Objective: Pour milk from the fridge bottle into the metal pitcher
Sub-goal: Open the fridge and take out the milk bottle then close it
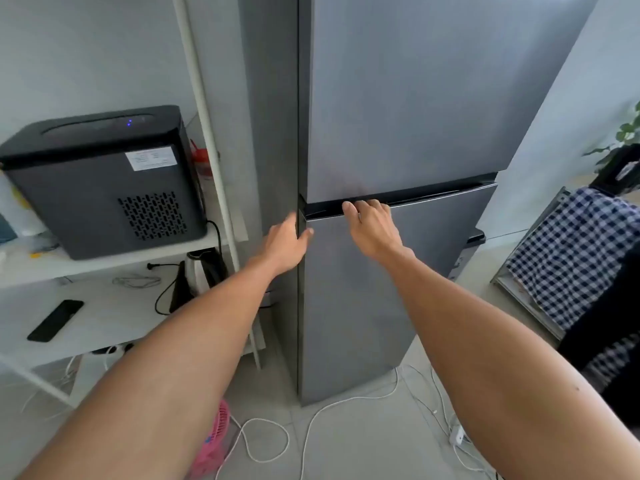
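A tall grey two-door fridge (398, 98) stands in front of me with both doors closed. My left hand (289, 242) wraps around the left edge of the lower door (363, 306), thumb on its front face. My right hand (372, 223) has its fingers hooked into the dark handle groove (433, 195) between the two doors. No milk bottle and no metal pitcher are in view.
A white shelf unit (104, 261) at the left carries a black machine (104, 181), a kettle (201, 271) and a phone (55, 320). White cables (346, 403) and a pink fan (214, 441) lie on the tiled floor. A checked cloth (571, 254) hangs at the right.
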The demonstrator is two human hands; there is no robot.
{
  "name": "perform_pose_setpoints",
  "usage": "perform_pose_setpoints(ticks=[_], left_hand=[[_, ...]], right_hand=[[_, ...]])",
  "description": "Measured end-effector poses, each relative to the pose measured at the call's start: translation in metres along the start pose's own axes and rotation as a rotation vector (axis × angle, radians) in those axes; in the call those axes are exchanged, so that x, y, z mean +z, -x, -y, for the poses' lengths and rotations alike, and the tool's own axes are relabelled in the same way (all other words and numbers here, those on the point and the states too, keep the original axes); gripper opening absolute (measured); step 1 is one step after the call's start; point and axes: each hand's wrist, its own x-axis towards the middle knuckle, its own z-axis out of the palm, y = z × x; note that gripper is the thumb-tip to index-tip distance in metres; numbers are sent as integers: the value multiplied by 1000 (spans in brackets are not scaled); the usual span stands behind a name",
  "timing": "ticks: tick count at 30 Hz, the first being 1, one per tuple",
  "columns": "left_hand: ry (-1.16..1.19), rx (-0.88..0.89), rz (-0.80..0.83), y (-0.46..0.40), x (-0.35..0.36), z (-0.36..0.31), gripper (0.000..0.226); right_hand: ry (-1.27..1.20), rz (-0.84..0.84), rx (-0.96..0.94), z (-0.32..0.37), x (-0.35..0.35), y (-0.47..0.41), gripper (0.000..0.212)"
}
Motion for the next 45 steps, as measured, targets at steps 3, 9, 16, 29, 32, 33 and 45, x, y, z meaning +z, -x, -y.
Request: perform_pose_setpoints(ticks=[3, 9, 16, 29, 32, 33, 45], left_hand=[[127, 20, -71, -12, 14, 7, 58], [274, 48, -166, -27, 44, 25, 36], [326, 40, -184, -30, 56, 29, 44], [361, 130, -138, 5, 55, 24, 50], [437, 76, -161, 15, 56, 28, 54], [469, 45, -167, 16, 56, 28, 56], [346, 45, 54, 40, 82, -16, 33]], right_hand=[[-103, -15, -23, 0, 9, -10, 43], [-348, -107, 99, -10, 31, -31, 54], [-347, -74, 106, -19, 25, -40, 61], [-143, -69, 201, -7, 18, -26, 66], [-97, -50, 218, -9, 11, -17, 65], [-101, -65, 238, -10, 9, -12, 64], [-174, -224, 426, -56, -57, 67, 53]])
